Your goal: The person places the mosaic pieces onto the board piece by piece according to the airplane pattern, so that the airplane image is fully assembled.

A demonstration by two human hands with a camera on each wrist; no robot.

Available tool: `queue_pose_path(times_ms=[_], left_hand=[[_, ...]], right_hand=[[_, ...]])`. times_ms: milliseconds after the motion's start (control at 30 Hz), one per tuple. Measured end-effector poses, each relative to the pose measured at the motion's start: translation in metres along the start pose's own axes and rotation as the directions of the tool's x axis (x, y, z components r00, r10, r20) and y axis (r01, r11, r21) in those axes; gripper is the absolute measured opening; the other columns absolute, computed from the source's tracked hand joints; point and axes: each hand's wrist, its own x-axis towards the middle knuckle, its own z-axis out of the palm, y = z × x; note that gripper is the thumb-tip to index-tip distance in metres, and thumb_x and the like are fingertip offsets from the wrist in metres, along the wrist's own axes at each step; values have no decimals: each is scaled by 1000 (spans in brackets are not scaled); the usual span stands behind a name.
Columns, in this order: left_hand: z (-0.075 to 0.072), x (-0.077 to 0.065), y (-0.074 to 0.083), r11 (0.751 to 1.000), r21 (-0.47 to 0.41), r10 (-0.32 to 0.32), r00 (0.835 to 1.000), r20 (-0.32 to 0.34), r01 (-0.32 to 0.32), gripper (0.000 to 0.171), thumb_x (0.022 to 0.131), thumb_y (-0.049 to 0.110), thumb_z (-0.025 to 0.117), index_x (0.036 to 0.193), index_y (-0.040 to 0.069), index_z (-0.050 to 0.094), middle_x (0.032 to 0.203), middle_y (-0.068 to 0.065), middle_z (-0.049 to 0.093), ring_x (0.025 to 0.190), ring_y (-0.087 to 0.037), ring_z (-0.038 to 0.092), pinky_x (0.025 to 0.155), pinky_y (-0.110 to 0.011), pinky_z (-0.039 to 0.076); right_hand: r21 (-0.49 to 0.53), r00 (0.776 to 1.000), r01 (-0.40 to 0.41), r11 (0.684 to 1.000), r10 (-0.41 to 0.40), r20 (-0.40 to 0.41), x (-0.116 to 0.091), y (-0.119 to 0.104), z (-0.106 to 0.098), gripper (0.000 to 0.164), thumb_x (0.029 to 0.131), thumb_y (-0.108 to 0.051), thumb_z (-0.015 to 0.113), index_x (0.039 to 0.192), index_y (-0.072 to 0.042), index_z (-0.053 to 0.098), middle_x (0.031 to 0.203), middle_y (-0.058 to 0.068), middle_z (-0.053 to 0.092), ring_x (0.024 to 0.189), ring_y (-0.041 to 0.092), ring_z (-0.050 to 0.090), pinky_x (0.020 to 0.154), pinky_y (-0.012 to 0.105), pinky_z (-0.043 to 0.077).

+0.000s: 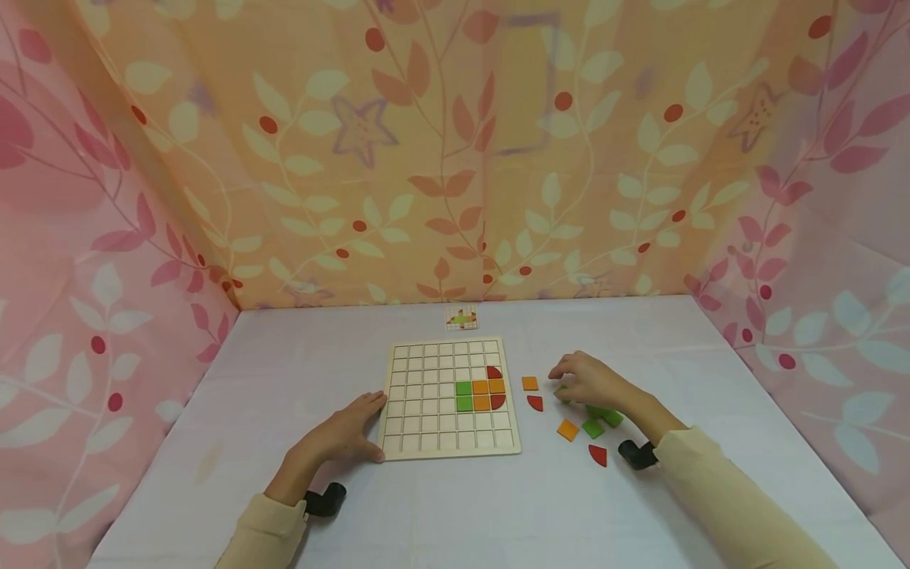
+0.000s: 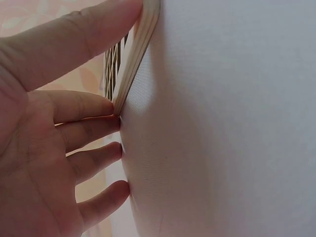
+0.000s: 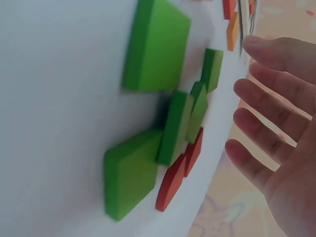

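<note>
A pale wooden grid board lies on the table, with green and orange squares and red quarter-round pieces set in its right half. At its left edge my left hand rests, fingers extended; the thumb touches the near corner, seen also in the left wrist view. To the right of the board, my right hand hovers above loose tiles, fingers loosely spread and holding nothing. Beneath it a green tile is partly hidden. More green tiles and red pieces appear beside that hand in the right wrist view.
A small picture card lies behind the board. Loose between board and right arm are orange squares, red quarter-rounds and green squares. Floral curtains enclose the white-covered table at the back and sides.
</note>
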Motion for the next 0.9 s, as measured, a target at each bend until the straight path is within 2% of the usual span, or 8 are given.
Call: queue_pose_path(times_ms=[267,433,533,667,900], left_hand=[[1,0,-1,1000,0,-11,1000,2,11,99,66,17,88,149,0,36,158,-17,30,147,-41,23,116,-61,24],[1,1,0,1000,7,-18,1000,-2,18,99,65,18,88,148,0,37,158,-17,31,147,-41,24,116,-59,25],[1,1,0,1000,5,-19,1000,-3,19,100,65,18,89,148,0,37,158,-17,31,147,-41,24,116,-59,25],[1,-1,-1,1000,-11,-16,1000,-4,16,100,65,17,88,148,1,37,158,-17,31,147,-41,24,116,-59,26],[1,0,-1,1000,-14,-9,1000,0,9,100,65,18,88,149,1,37,159,-17,30,147,-41,24,115,-60,26]], right_hand=[[-19,1000,1,1000,-1,24,-4,8,3,27,79,-12,77,105,-7,74,102,0,68,93,18,54,82,36,51],[-41,998,-22,999,24,52,-4,8,6,25,79,-12,77,104,-10,74,103,-1,67,95,17,53,87,38,51],[-71,998,-4,997,8,63,-4,7,8,24,79,-11,76,103,-11,75,103,-1,66,97,18,54,90,40,51],[-123,998,38,992,-31,56,-3,7,9,24,79,-8,74,102,-11,75,101,-1,65,95,17,54,88,39,52],[-136,999,17,991,-10,48,-5,7,8,23,79,-8,73,102,-11,75,101,-1,65,92,15,52,84,35,51]])
